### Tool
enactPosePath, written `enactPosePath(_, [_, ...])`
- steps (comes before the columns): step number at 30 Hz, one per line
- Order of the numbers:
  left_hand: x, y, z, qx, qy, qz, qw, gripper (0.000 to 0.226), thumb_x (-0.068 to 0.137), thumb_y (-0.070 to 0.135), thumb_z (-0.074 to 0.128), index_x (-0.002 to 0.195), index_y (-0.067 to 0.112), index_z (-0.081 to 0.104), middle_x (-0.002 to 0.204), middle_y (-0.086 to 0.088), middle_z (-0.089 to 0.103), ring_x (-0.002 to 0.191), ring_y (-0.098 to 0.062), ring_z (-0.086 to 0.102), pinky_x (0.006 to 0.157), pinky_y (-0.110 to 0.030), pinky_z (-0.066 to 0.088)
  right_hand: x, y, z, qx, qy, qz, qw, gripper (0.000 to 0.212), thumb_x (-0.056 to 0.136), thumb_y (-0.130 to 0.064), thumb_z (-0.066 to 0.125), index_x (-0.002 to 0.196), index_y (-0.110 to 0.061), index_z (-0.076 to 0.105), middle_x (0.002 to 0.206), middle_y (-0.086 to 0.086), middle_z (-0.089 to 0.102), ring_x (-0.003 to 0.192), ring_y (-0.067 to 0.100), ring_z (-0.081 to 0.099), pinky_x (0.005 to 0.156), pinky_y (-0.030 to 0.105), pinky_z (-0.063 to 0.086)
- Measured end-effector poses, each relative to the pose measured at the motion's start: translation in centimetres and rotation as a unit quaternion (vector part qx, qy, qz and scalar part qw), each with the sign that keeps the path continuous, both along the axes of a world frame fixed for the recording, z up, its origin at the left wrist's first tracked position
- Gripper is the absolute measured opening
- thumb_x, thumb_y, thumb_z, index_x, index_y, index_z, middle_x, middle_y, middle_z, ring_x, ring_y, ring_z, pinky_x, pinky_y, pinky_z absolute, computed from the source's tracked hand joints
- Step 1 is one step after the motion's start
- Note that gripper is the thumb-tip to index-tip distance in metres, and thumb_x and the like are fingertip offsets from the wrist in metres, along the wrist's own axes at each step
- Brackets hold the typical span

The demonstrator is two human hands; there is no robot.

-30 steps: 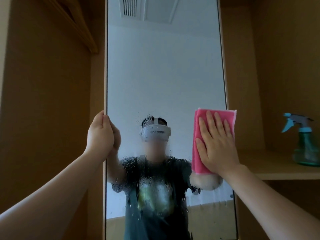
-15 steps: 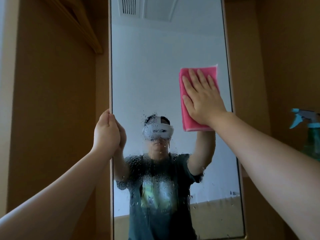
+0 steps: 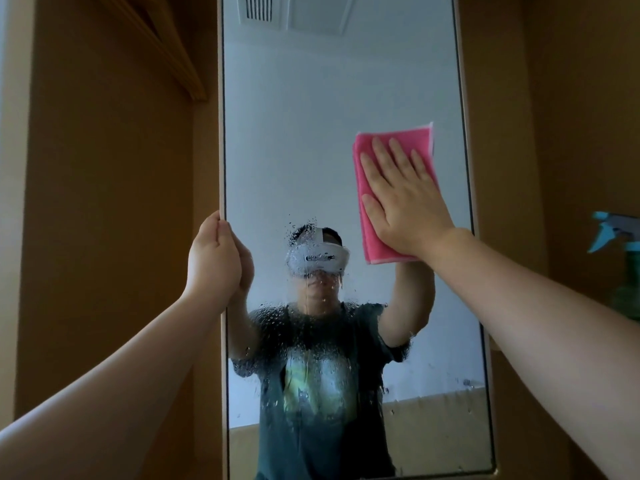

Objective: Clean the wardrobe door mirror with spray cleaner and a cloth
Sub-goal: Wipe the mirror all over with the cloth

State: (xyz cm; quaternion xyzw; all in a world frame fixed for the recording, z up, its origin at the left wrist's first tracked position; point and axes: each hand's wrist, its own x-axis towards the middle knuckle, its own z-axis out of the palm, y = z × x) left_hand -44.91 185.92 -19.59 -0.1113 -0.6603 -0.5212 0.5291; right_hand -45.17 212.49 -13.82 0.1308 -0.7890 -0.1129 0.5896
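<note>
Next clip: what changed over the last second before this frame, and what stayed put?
The right hand, pressing the pink cloth flat on the mirror, slid it up from beside the reflected head to mostly above it, slightly inward from the right edge. Nothing was taken hold of or let go. The left hand still grips the mirror's left edge; droplets remain lower down; the spray bottle stays at right.
</note>
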Motion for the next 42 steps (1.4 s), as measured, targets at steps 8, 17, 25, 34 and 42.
enactPosePath(8, [0.0,0.4,-0.2,0.006,0.012,0.005,1.0,0.027,0.104,0.017,0.03,0.099,0.004,0.053,0.077,0.001,0.051,0.071,-0.009,0.049,0.061,-0.007,0.035,0.1,-0.7,-4.3,0.018,0.002,0.011,1.0,0.064,0.099,-0.043,0.016,0.154,-0.011,0.016,0.161,0.012,0.013,0.149,0.03,0.008,0.121,0.047,0.003])
enactPosePath(17, [-0.9,-0.3,-0.2,0.003,0.001,0.0,1.0,0.036,0.103,0.026,0.03,0.122,0.004,0.052,0.1,-0.006,0.062,0.095,-0.001,0.06,0.077,-0.014,0.045,-0.4,-2.0,-11.6,0.053,0.024,0.05,0.997,0.061,0.1,-0.04,0.024,0.153,-0.01,0.018,0.16,0.012,0.016,0.149,0.03,0.009,0.121,0.049,0.008])
enactPosePath(25, [-1.5,-0.2,-0.4,0.017,0.015,0.009,1.0,0.037,0.102,0.025,0.03,0.121,0.004,0.054,0.061,0.01,0.058,0.053,0.016,0.054,0.037,-0.001,0.032,-0.3,-2.3,-13.2,0.083,0.028,0.067,0.994,0.06,0.099,-0.039,0.03,0.152,-0.013,0.021,0.159,0.011,0.02,0.148,0.031,0.015,0.121,0.049,0.008])
enactPosePath(34, [-1.7,-0.7,-0.5,0.011,0.009,-0.006,1.0,0.044,0.1,0.034,0.029,0.125,0.007,0.051,0.099,-0.004,0.066,0.094,-0.002,0.063,0.078,-0.017,0.051,0.1,-2.8,-8.8,0.086,0.033,0.065,0.994,0.06,0.096,-0.04,0.032,0.15,-0.014,0.031,0.157,0.011,0.028,0.146,0.031,0.023,0.119,0.048,0.012])
enactPosePath(42, [-1.2,-0.6,-0.6,-0.001,0.006,-0.03,1.0,0.042,0.101,0.031,0.029,0.128,0.007,0.05,0.112,-0.011,0.063,0.103,-0.015,0.061,0.083,-0.022,0.049,0.6,-4.1,-2.7,0.057,0.005,0.029,0.998,0.064,0.095,-0.042,0.024,0.151,-0.013,0.028,0.159,0.01,0.023,0.147,0.031,0.02,0.12,0.049,0.009])
